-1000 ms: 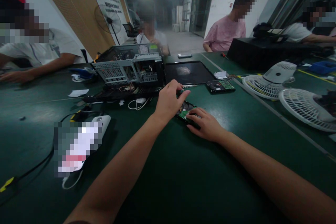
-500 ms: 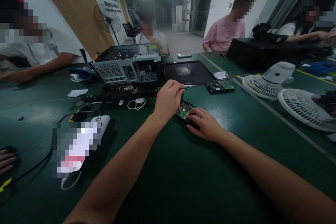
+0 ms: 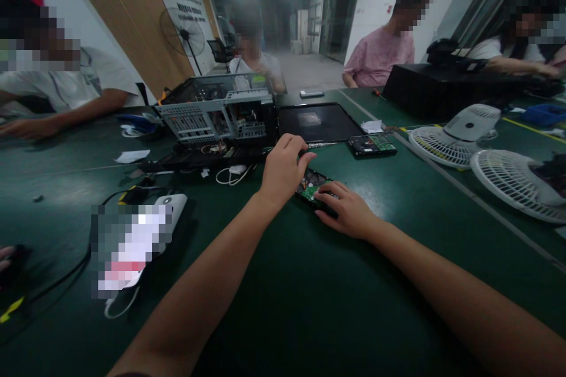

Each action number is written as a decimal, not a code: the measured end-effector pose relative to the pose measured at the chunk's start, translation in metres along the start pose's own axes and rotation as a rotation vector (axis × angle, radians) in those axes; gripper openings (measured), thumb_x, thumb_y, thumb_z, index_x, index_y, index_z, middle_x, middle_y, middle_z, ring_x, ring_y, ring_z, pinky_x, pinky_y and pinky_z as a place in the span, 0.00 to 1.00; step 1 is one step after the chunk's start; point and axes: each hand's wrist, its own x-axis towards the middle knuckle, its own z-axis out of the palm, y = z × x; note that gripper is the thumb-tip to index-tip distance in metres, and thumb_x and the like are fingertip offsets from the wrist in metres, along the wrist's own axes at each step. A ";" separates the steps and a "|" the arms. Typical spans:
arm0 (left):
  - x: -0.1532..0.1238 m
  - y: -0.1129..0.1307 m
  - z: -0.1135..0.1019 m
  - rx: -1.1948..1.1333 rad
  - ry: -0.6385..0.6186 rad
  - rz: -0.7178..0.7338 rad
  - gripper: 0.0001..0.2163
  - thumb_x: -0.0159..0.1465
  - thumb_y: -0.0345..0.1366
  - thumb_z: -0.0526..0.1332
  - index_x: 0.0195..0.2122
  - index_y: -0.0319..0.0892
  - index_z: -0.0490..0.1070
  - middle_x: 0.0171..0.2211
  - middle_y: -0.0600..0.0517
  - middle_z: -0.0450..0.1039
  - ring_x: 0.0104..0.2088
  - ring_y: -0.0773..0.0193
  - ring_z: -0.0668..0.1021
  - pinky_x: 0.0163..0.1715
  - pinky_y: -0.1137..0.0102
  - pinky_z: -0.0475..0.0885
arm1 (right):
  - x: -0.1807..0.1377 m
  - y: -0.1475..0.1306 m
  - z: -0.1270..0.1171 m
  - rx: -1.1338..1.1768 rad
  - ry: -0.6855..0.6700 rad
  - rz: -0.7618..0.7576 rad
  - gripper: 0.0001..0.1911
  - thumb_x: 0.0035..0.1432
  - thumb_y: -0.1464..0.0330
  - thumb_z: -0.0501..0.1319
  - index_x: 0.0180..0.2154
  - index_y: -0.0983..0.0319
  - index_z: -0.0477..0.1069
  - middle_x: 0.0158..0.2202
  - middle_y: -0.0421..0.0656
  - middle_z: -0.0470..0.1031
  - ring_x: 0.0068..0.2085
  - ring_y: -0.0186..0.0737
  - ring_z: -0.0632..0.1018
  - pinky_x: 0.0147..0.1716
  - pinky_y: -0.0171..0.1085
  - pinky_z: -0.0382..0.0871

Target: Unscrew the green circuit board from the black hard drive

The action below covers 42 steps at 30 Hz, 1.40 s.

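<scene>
A hard drive with a green circuit board lies on the green table in front of me. My right hand grips its near right side, thumb at the edge and fingers over the board. Above the drive's left end is my left hand, fingers curled and thumb stretched forward. Something dark shows between thumb and forefinger, too hidden to name. A thin silvery tool lies just beyond my left fingertips. Farther right rests a second hard drive, board side up.
An opened computer case stands ahead on the left, beside a black panel. A phone with a white cable lies left. White fan parts are at right, near a black box. Several people sit around the table.
My left thumb has moved away from the forefinger, widening the gap. My right hand stays on the hard drive. At the far left, another person's hand has moved mostly out of view.
</scene>
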 end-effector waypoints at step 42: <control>0.001 0.002 -0.003 0.145 0.017 -0.030 0.04 0.68 0.35 0.63 0.38 0.43 0.68 0.41 0.48 0.69 0.41 0.59 0.74 0.44 0.63 0.71 | 0.000 0.000 0.000 -0.025 -0.019 -0.009 0.17 0.67 0.62 0.60 0.55 0.60 0.71 0.53 0.53 0.72 0.54 0.53 0.74 0.54 0.56 0.74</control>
